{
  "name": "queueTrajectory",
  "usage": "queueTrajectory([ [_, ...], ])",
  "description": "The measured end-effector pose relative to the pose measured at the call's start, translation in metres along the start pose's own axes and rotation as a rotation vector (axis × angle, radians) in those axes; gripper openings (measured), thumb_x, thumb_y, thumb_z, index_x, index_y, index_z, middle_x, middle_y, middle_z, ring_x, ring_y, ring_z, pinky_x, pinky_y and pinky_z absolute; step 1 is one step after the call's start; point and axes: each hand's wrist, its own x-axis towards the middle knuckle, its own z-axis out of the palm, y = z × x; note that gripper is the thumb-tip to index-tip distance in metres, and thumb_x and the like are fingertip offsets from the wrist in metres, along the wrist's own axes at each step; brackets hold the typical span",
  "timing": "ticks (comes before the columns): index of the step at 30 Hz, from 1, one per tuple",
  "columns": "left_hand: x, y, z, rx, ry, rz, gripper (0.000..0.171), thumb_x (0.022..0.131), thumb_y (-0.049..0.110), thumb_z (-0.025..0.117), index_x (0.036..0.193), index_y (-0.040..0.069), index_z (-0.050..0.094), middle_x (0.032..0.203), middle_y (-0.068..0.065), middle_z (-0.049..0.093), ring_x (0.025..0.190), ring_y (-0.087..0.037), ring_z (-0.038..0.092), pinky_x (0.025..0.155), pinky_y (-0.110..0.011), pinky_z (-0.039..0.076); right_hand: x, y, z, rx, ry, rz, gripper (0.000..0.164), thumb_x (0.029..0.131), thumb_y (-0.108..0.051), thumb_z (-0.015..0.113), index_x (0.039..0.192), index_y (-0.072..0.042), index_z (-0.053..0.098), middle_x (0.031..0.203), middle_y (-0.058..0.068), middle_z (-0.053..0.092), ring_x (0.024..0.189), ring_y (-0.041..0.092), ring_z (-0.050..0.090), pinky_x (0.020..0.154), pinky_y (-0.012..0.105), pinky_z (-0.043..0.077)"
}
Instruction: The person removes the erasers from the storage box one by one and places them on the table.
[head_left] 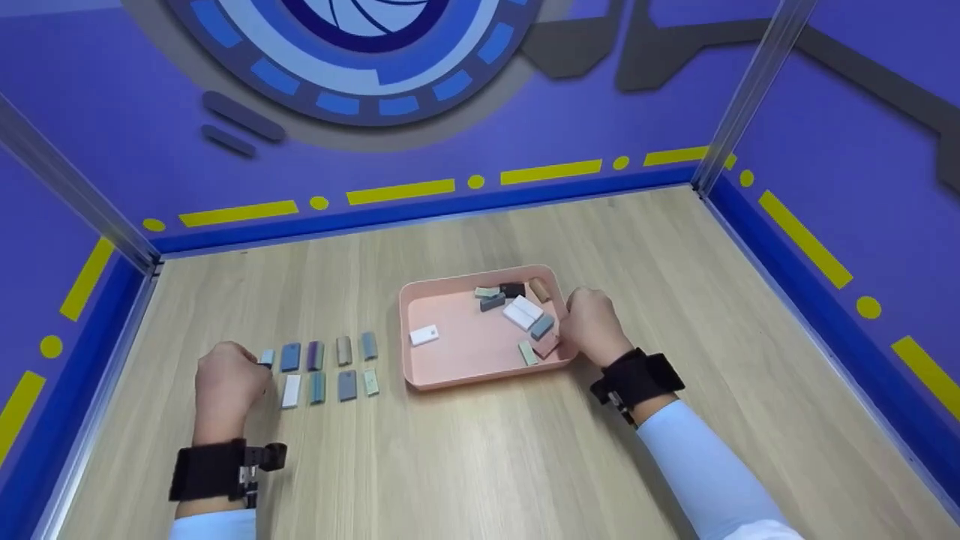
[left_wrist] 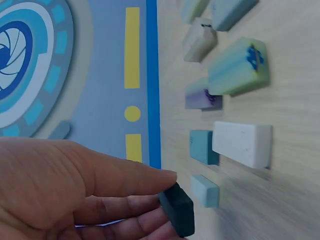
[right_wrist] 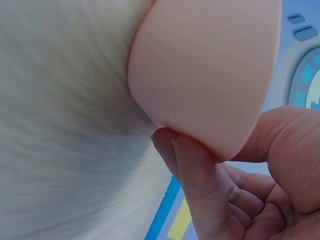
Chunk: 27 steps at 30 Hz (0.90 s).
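Observation:
My left hand (head_left: 229,379) is at the left end of two rows of small blocks, pinching a dark green-black block (left_wrist: 179,210) between thumb and fingers. Closest to it on the table are a light blue block (head_left: 268,357) and a white block (head_left: 291,391). My right hand (head_left: 596,326) grips the right side of a shallow pink tray (head_left: 457,364); in the right wrist view its thumb and fingers pinch the tray's wall (right_wrist: 205,75). Inside the tray lie a lone white block (head_left: 424,335) at left and several mixed blocks heaped at right, including a teal block (head_left: 541,326).
Between my left hand and the tray stand more blocks: a blue one (head_left: 290,357), a purple-green one (head_left: 316,355), a beige one (head_left: 343,350) and a pale green one (head_left: 371,382). Blue-purple panels (head_left: 420,157) enclose the wooden table (head_left: 450,465) at the back and sides.

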Motion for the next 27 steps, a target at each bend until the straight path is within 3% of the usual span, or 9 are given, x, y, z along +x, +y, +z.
queueTrajectory([
  [5, 0.001, -0.004, 0.004, 0.0, -0.02, -0.024, 0.008, 0.065, -0.004, 0.052, 0.064, 0.004, 0.053, 0.056, -0.003, 0.047, 0.049, -0.019, 0.045, 0.04, -0.03, 0.035, 0.0, -0.001, 0.0, 0.011, -0.001, 0.013, 0.011, 0.07, -0.001, 0.061, 0.062, -0.007, 0.055, 0.065, 0.003, 0.048, 0.058, 0.018, 0.04, 0.046, 0.029, 0.03],
  [11, 0.0, -0.007, 0.013, 0.018, -0.032, -0.038, 0.023, 0.061, -0.001, 0.053, 0.049, 0.012, 0.039, 0.046, 0.001, 0.038, 0.042, -0.017, 0.038, 0.037, -0.029, 0.031, 0.0, 0.0, 0.0, 0.036, -0.016, 0.02, 0.016, 0.071, 0.0, 0.062, 0.059, -0.008, 0.053, 0.062, 0.002, 0.044, 0.056, 0.017, 0.038, 0.044, 0.029, 0.029],
  [16, -0.001, -0.008, 0.019, 0.019, -0.06, -0.061, 0.012, 0.064, 0.002, 0.056, 0.058, 0.006, 0.047, 0.054, -0.004, 0.047, 0.046, -0.019, 0.044, 0.039, -0.03, 0.035, 0.002, -0.001, -0.002, 0.042, -0.007, 0.01, 0.012, 0.071, -0.001, 0.062, 0.063, -0.007, 0.056, 0.065, 0.004, 0.05, 0.057, 0.018, 0.041, 0.045, 0.028, 0.032],
  [21, 0.0, -0.008, 0.022, 0.028, -0.047, -0.04, 0.005, 0.067, 0.003, 0.056, 0.066, 0.0, 0.053, 0.061, -0.009, 0.051, 0.05, -0.021, 0.046, 0.04, -0.031, 0.036, 0.002, -0.001, -0.004, 0.04, -0.003, 0.019, 0.008, 0.073, -0.002, 0.062, 0.067, -0.006, 0.058, 0.068, 0.006, 0.054, 0.058, 0.019, 0.044, 0.047, 0.028, 0.034],
  [27, -0.008, 0.0, 0.016, 0.084, -0.054, -0.038, 0.006, 0.069, 0.005, 0.055, 0.07, 0.0, 0.053, 0.061, -0.009, 0.051, 0.051, -0.021, 0.048, 0.04, -0.031, 0.037, 0.0, 0.001, -0.001, 0.028, 0.01, 0.001, 0.018, 0.071, -0.001, 0.061, 0.059, -0.01, 0.051, 0.06, 0.0, 0.045, 0.055, 0.017, 0.039, 0.045, 0.028, 0.029],
])
